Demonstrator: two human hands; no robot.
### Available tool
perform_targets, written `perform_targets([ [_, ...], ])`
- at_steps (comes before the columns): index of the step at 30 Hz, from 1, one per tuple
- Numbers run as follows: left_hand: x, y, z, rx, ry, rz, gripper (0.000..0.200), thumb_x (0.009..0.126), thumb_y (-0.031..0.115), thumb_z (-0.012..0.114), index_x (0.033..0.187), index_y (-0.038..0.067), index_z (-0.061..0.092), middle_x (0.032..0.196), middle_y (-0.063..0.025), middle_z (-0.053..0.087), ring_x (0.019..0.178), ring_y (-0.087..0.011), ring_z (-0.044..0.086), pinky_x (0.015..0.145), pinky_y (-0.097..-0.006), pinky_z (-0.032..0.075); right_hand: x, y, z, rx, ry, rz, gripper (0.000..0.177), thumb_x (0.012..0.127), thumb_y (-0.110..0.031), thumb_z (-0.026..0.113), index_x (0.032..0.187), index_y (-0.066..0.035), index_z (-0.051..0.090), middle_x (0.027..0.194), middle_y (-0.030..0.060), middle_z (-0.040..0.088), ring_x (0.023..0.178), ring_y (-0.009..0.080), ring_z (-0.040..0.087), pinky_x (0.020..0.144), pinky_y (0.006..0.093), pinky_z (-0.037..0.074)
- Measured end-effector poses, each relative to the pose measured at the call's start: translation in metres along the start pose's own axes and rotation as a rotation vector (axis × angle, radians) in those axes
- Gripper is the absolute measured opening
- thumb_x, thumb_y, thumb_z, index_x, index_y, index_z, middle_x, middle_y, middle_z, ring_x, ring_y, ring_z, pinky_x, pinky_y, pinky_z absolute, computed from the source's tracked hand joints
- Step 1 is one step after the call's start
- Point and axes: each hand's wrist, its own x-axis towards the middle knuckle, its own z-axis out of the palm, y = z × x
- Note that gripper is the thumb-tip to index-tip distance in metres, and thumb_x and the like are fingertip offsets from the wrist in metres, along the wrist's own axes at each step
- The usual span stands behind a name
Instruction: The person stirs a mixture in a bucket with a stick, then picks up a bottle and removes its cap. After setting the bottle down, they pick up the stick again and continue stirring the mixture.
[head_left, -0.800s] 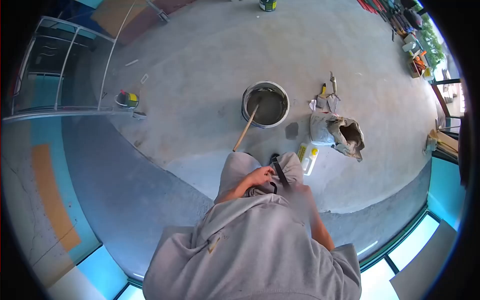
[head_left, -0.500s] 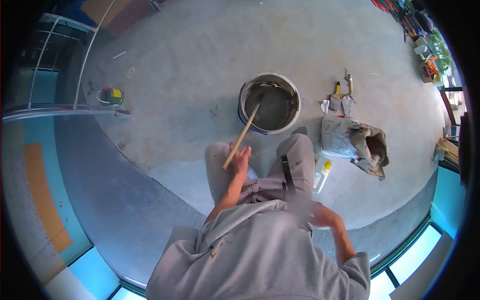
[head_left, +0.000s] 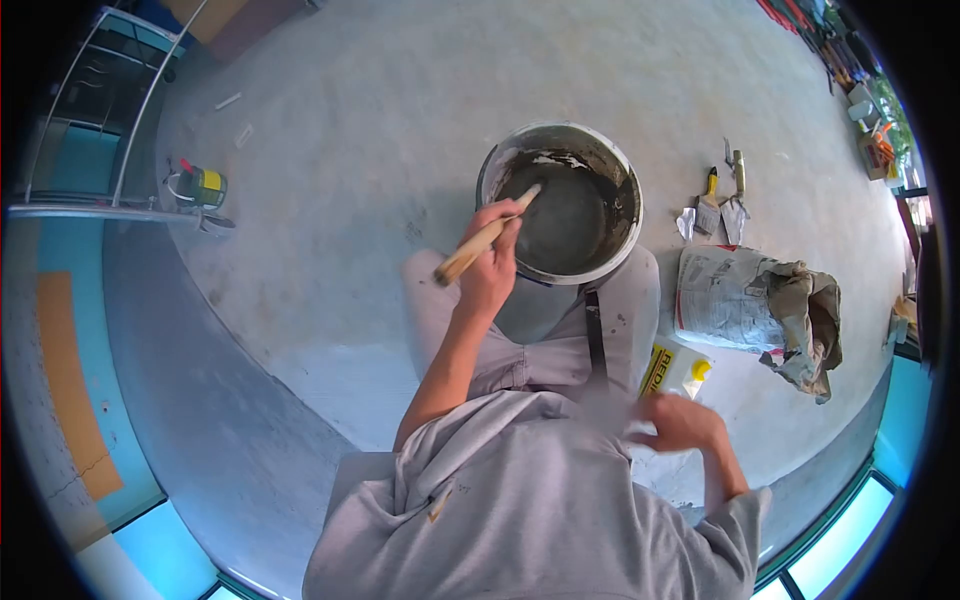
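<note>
My left hand is closed around a wooden stick, whose far end reaches into a round bucket. Wet grey mix lies in the bucket, with smears along its inner wall. The bucket stands on the floor just in front of my knees. Down by my right hip, my right hand has its fingers loosely bent and apart, with nothing visible in them. Nearest to that hand is a white jug with a yellow cap and yellow label. A grey blur covers the spot beside its fingertips.
An opened paper sack lies to the right of the bucket. Beyond it are a brush and a trowel. At left, a small green tin stands by a metal frame. Boxes and tools line the far right.
My left hand has gone from resting open at the stick to gripping it, farther forward and nearer the bucket. My right hand has shifted slightly. The view has moved a little.
</note>
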Motion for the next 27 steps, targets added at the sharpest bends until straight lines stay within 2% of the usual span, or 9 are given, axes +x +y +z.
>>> perform_targets([
  [5,0.023,0.021,0.046,0.129,-0.168,0.271,0.025,0.084,0.003,0.062,0.109,0.003,0.059,0.107,-0.0101,0.061,0.099,-0.0235,0.062,0.082,-0.0325,0.05,0.094,-0.045,-0.036,0.027,1.217,-0.454,0.055,0.078,-0.008,0.065,0.128,0.0,0.046,0.138,0.0193,0.043,0.131,0.0353,0.037,0.109,0.0431,0.029],
  [7,0.018,0.022,0.062,-0.055,-0.223,0.237,0.033,0.082,0.002,0.062,0.115,0.003,0.057,0.112,-0.0105,0.059,0.104,-0.0251,0.06,0.084,-0.0341,0.049,0.147,-0.03,-0.068,0.086,1.455,-0.695,0.047,0.08,-0.01,0.066,0.123,0.0,0.049,0.129,0.0188,0.05,0.123,0.0285,0.047,0.104,0.0378,0.036],
  [9,0.013,0.013,0.074,-0.361,-0.234,0.13,0.038,0.082,0.003,0.061,0.119,0.004,0.055,0.119,-0.0111,0.056,0.11,-0.0267,0.057,0.086,-0.0361,0.049,0.184,-0.002,-0.096,0.518,1.486,-0.709,0.028,0.086,-0.018,0.065,0.106,0.001,0.058,0.103,0.0127,0.062,0.097,0.0178,0.057,0.088,0.031,0.045],
  [10,0.009,0.001,0.066,-0.168,-0.203,0.201,0.04,0.084,0.004,0.058,0.123,0.004,0.051,0.128,-0.0113,0.05,0.117,-0.0274,0.052,0.089,-0.0381,0.047,0.199,0.018,-0.104,0.561,1.468,-0.618,0.024,0.088,-0.022,0.063,0.097,0.001,0.059,0.093,0.0098,0.061,0.087,0.0151,0.056,0.08,0.0292,0.044],
  [12,-0.007,-0.035,0.042,0.111,0.088,0.261,0.037,0.087,0.007,0.055,0.124,0.002,0.05,0.128,-0.0132,0.049,0.119,-0.0291,0.05,0.094,-0.0394,0.043,0.223,0.059,-0.112,0.647,1.426,-0.433,0.031,0.091,-0.029,0.061,0.08,0.0,0.062,0.072,0.0039,0.059,0.069,0.0095,0.052,0.066,0.0255,0.043],
  [14,-0.023,-0.072,0.022,0.257,0.513,0.087,0.031,0.091,0.01,0.05,0.12,-0.003,0.05,0.124,-0.0204,0.05,0.116,-0.0389,0.048,0.1,-0.044,0.037,0.234,0.077,-0.106,0.653,1.451,-0.379,0.042,0.093,-0.034,0.058,0.067,-0.001,0.058,0.061,0.0013,0.053,0.061,0.009,0.047,0.059,0.0257,0.039],
  [19,-0.065,-0.17,0.009,0.277,0.29,-0.287,0.035,0.098,0.02,0.041,0.121,-0.005,0.05,0.12,-0.0239,0.054,0.115,-0.041,0.049,0.099,-0.0428,0.037,0.228,0.059,-0.126,0.585,1.466,-0.272,0.052,0.094,-0.04,0.054,0.058,-0.003,0.05,0.054,-0.0009,0.045,0.053,0.009,0.041,0.051,0.027,0.035],
  [23,-0.06,-0.166,0.0,0.138,0.046,-0.455,0.049,0.101,0.034,0.031,0.125,-0.004,0.05,0.12,-0.0248,0.055,0.115,-0.0377,0.051,0.098,-0.0379,0.037,0.236,0.03,-0.162,0.474,1.55,-0.355,0.052,0.095,-0.038,0.052,0.059,-0.002,0.045,0.052,-0.0013,0.038,0.051,0.0091,0.035,0.048,0.0292,0.032],
  [27,-0.061,-0.168,0.002,0.053,0.05,-0.422,0.051,0.102,0.035,0.029,0.128,-0.003,0.048,0.12,-0.0232,0.056,0.113,-0.0355,0.053,0.097,-0.0367,0.038,0.268,0.04,-0.168,0.375,1.589,-0.413,0.053,0.095,-0.037,0.054,0.058,-0.002,0.039,0.053,-0.0015,0.033,0.054,0.0091,0.032,0.047,0.0307,0.03],
])
